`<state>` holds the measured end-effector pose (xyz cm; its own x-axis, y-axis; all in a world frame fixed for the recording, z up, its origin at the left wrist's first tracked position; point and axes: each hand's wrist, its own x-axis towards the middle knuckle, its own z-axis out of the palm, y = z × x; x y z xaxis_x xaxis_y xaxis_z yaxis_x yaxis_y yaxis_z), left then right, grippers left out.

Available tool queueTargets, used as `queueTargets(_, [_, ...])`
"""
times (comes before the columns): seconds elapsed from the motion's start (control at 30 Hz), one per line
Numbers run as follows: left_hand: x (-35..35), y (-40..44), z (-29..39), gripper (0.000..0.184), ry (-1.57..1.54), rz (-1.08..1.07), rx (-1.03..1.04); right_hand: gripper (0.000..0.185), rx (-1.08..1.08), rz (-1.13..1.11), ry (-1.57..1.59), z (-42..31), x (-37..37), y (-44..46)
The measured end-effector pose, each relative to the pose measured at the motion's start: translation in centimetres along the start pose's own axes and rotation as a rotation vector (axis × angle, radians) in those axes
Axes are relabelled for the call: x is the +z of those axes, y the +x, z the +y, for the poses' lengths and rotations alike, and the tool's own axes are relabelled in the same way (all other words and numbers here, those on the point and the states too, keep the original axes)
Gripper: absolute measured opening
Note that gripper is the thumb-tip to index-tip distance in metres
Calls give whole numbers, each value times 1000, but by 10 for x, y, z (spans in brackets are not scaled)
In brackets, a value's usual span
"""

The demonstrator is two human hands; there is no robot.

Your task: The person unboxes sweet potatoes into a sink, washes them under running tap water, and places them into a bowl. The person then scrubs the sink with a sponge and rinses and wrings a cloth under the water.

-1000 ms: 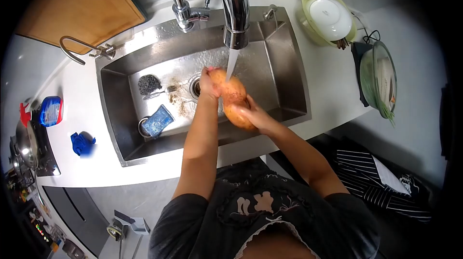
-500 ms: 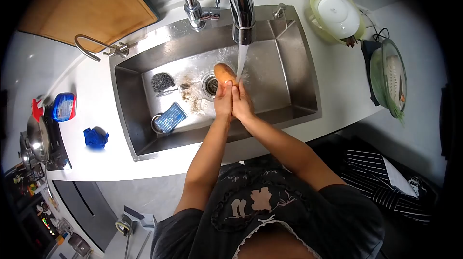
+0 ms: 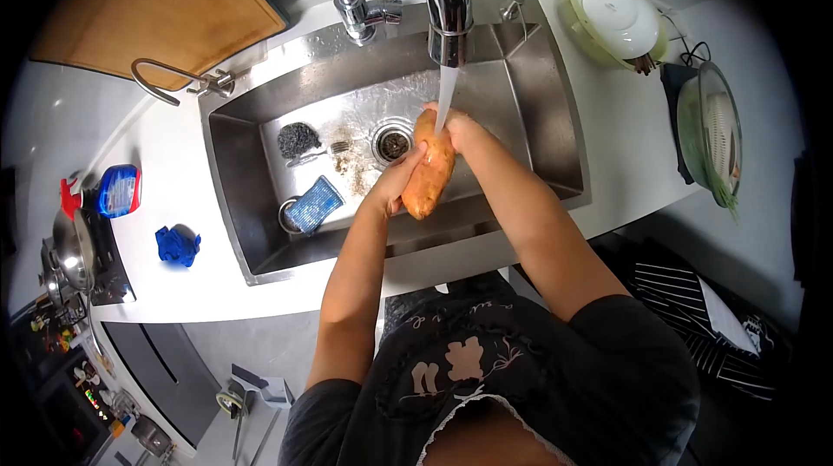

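An orange-skinned sweet potato [image 3: 429,175], wet and long, is held between both my hands over the sink. My left hand [image 3: 399,180] grips its left side, the thumb lying on top. My right hand [image 3: 461,130] holds the far end from the right, its fingertips partly hidden behind the sweet potato. A stream of water from the faucet [image 3: 449,41] falls onto the far end of the sweet potato and my right hand. Just left of it is the drain [image 3: 392,143] in the steel sink [image 3: 499,127].
In the sink's left part lie a dark scouring pad [image 3: 298,140], a fork [image 3: 312,154], brown scraps [image 3: 351,171] and a blue sponge [image 3: 315,204]. A blue cloth [image 3: 178,246] and spray bottle [image 3: 119,191] are on the left counter; a green basin [image 3: 583,28] is on the right.
The sweet potato has come nearer to me, its near end now pointing towards my body. My hands have moved apart, the right to its far end and the left to its side.
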<state>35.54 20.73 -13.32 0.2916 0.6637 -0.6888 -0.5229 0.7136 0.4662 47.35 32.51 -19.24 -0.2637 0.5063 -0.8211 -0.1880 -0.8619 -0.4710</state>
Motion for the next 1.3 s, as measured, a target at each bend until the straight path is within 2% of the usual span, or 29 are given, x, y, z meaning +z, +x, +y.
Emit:
queueTargets(0.07, [-13, 15, -2, 50, -79, -96, -108, 26, -34, 129, 68, 8, -11, 24])
queueTargets(0.1, [-20, 23, -5, 49, -120, -147, -161, 25, -65, 126, 148, 10, -22, 29])
queueTargets(0.17, [-26, 14, -9, 45, -188, -116, -67, 23, -126, 118, 306, 6, -41, 22])
queueTargets(0.27, [-31, 13, -16, 38, -310, 14, 61, 25, -222, 437, 241, 1, -53, -17])
queueTargets(0.37, [-38, 34, -26, 38, -425, 88, 70, 29, -292, 481, 35, 19, -91, -15])
queueTargets(0.47, [-43, 61, -24, 49, -412, 195, 139, 34, -278, 159, -176, 5, -110, -64])
queueTargets(0.5, [-52, 78, -24, 51, -435, 209, 133, 42, -235, 29, -301, -5, -114, -80])
queueTargets(0.6, [-21, 83, 0, 49, -393, 89, 161, 56, 75, -232, -423, -30, -83, -129])
queueTargets(0.63, [-14, 95, 0, 48, -386, 92, 177, 58, 114, -395, -377, -25, -83, -124])
queueTargets(0.67, [-10, 102, -3, 47, -424, 87, 192, 62, 91, -500, -394, -20, -83, -121])
queueTargets(0.73, [-1, 113, -7, 47, -499, 79, 224, 70, 133, -656, -216, -13, -74, -121])
queueTargets(0.77, [21, 92, 7, 48, -517, 135, 258, 75, 48, -606, -268, -8, -70, -122])
queueTargets(0.87, [21, 92, -7, 53, -223, 65, 388, 92, -146, -435, -497, 4, -71, -107])
queueTargets(0.93, [23, 75, -23, 45, 277, 183, 532, 103, -203, -283, -732, 19, -78, -82])
queueTargets(0.97, [25, 72, -25, 44, 528, 242, 600, 117, -223, -249, -916, 1, -56, -107])
queueTargets(1.03, [29, 70, -25, 66, 566, 388, 544, 119, -221, -188, -1073, 1, -31, -120])
queueTargets(1.1, [33, 67, -20, 86, 624, 541, 432, 122, -310, -131, -1144, 15, -30, -111])
queueTargets(1.2, [18, 79, -26, 97, 597, 369, 771, 121, -349, -136, -1105, 16, -36, -113])
queueTargets(1.23, [20, 74, -20, 102, 350, 161, 673, 121, -390, -132, -1074, 22, -40, -110])
queueTargets(1.3, [22, 75, -11, 99, 230, 91, 596, 121, -479, -111, -1016, 32, -51, -103])
